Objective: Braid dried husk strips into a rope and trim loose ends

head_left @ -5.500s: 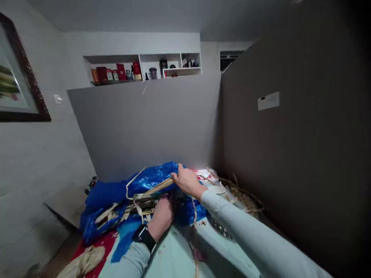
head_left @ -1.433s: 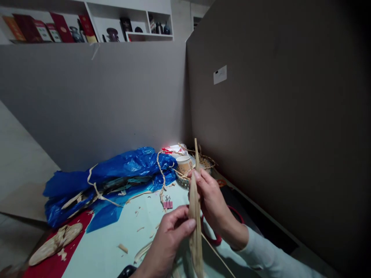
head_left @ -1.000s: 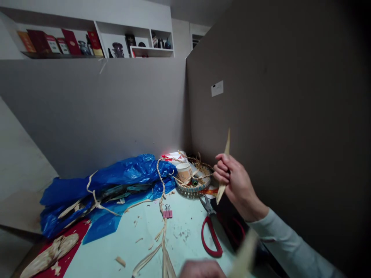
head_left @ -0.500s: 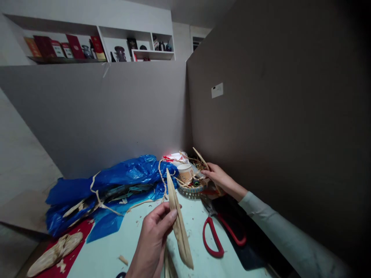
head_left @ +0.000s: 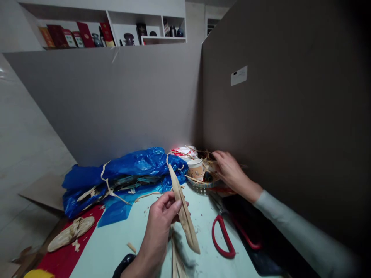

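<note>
My left hand pinches a long, folded piece of dried husk, pale tan and pointed at its upper end, above the table. Below that hand, more husk strips stand partly hidden. My right hand is at the round woven basket, its fingers bent among thin dry strands; what they grip is hidden. In the basket are a patterned paper cup and a dark round item. Red-handled scissors lie nearer me, partly over a black flat object.
Blue plastic wrapping with husks spreads along the back left. A tied husk bundle rests on red cloth. Grey partitions stand behind and to the right. A dark rounded object sits by my left wrist.
My right hand has moved deeper over the basket; the long strip that stuck up from its fingers no longer shows upright. The left hand still holds its husk. The view has shifted slightly.
</note>
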`<state>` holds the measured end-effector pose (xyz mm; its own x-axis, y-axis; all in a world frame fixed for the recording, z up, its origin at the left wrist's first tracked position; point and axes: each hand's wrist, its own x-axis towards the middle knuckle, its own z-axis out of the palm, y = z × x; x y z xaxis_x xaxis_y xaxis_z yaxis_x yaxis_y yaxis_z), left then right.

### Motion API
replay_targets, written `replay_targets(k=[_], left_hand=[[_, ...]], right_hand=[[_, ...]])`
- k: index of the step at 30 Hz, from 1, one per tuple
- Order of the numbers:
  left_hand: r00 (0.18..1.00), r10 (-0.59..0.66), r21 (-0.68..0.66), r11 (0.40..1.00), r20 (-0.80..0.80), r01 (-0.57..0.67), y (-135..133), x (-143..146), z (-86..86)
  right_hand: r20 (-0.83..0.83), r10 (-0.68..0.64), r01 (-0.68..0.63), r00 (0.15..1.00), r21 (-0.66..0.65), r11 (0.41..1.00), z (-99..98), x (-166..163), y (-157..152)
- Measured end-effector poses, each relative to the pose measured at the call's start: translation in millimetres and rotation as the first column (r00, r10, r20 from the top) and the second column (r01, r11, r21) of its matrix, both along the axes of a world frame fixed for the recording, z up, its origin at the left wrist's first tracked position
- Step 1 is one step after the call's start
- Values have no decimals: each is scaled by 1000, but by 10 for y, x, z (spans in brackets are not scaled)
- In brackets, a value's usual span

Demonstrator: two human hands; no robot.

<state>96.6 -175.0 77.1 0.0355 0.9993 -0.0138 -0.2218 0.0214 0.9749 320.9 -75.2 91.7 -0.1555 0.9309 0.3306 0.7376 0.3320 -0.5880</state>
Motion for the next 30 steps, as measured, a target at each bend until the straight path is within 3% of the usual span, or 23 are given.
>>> replay_targets(k=[2,4,5,6,9,14,19,25,30], left_hand=[[1000,11,9,1000,-30,-11,-19,18,14],[998,28,31,999,-56,-26,-20,26,9],[997,41,42,998,-66,-38,-14,26,0],[996,53,50,998,-73,-49,-6,26,-12],[997,40,18,999,-65,-39,17,26,-57],[993,-115,-114,987,13,116,19,42,-87],[984,-162,-144,975,73,171,5,52,-47],[982,-143,-151,975,123,161,0,84,-90],[991,-130,-124,983,25,132,22,89,-219]], right_hand=[[-56,162,-165,985,-45,985,-15,-197,-293],[-153,328,-346,932,-115,931,-81,-404,-564],[-344,407,-487,846,-189,853,-125,-494,-671],[-510,383,-548,770,-219,808,-169,-566,-751],[-728,224,-558,648,-253,790,-271,-653,-844],[-737,184,-536,650,-272,799,-301,-540,-809],[-754,202,-568,625,-262,780,-331,-502,-815],[-738,197,-537,645,-254,805,-434,-532,-789],[-698,170,-470,696,-264,842,-470,-573,-811]])
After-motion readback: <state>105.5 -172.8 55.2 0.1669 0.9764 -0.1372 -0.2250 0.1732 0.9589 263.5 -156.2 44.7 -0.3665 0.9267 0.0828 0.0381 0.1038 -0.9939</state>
